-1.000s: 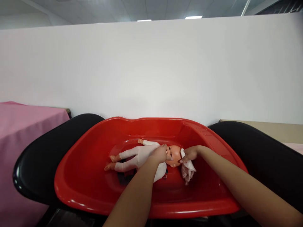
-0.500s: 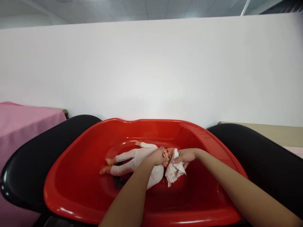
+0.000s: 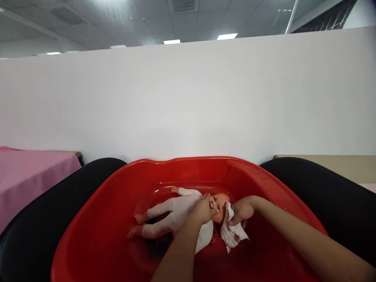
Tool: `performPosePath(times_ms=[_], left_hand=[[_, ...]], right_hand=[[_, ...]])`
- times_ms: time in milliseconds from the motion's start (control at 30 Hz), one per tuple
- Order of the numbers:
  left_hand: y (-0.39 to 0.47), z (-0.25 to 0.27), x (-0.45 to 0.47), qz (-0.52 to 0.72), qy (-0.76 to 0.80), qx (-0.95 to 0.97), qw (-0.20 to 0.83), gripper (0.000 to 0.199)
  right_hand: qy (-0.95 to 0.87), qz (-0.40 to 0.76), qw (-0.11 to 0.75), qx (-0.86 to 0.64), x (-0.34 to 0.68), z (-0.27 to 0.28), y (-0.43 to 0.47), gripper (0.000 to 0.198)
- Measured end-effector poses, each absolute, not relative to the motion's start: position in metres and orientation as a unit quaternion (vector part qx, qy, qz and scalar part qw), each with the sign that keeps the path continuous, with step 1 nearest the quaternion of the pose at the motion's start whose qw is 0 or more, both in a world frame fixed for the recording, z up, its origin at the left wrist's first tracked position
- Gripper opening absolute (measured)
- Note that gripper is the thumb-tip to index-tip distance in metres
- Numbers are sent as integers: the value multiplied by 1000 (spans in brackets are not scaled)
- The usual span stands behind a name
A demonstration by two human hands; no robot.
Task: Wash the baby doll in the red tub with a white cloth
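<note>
A baby doll [image 3: 180, 211] in white clothes lies face up in a red baby bathtub [image 3: 188, 162], feet to the left and head to the right. My left hand [image 3: 203, 209] is closed around its neck and jaw, thumb along the near cheek. A crumpled white cloth [image 3: 232, 235] hangs from my right hand [image 3: 243, 210], pinched between thumb and fingers beside the top of the doll's head. The right fingers are partly hidden behind the cloth. Beneath the doll, a dark object [image 3: 158, 246] is mostly covered.
Black rounded panels flank the tub on the left [image 3: 58, 196] and right [image 3: 320, 196]. A pink-draped table [image 3: 32, 172] stands at far left, and a beige surface [image 3: 331, 166] at far right. A white partition [image 3: 188, 102] rises directly behind the tub.
My right hand has drawn the cloth rightward off the doll's forehead, uncovering more of the head. My left hand keeps its hold on the doll. The camera view has tilted upward.
</note>
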State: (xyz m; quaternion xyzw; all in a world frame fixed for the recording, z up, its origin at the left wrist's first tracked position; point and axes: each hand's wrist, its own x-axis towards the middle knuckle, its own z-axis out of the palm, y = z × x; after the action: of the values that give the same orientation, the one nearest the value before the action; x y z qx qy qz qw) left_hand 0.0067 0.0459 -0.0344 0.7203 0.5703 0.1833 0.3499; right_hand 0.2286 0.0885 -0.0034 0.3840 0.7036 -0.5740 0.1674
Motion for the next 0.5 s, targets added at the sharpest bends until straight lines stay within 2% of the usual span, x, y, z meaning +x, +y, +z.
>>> performPosePath(times_ms=[100, 200, 267, 333, 433, 500], left_hand=[[42, -33, 9, 206, 568, 726, 330, 50], [40, -34, 9, 218, 566, 722, 333, 57], [38, -35, 7, 215, 567, 712, 355, 73], [37, -37, 5, 209, 562, 709, 370, 84], [36, -39, 2, 202, 557, 714, 373, 90], [36, -38, 2, 199, 555, 718, 370, 91]], right_hand=[[667, -651, 99, 348, 224, 5, 82, 73], [673, -650, 60, 348, 221, 8, 79, 72], [682, -629, 101, 360, 220, 3, 78, 73], [706, -573, 177, 377, 218, -5, 78, 67], [760, -405, 313, 401, 216, -18, 80, 53], [780, -319, 358, 403, 217, -22, 82, 47]])
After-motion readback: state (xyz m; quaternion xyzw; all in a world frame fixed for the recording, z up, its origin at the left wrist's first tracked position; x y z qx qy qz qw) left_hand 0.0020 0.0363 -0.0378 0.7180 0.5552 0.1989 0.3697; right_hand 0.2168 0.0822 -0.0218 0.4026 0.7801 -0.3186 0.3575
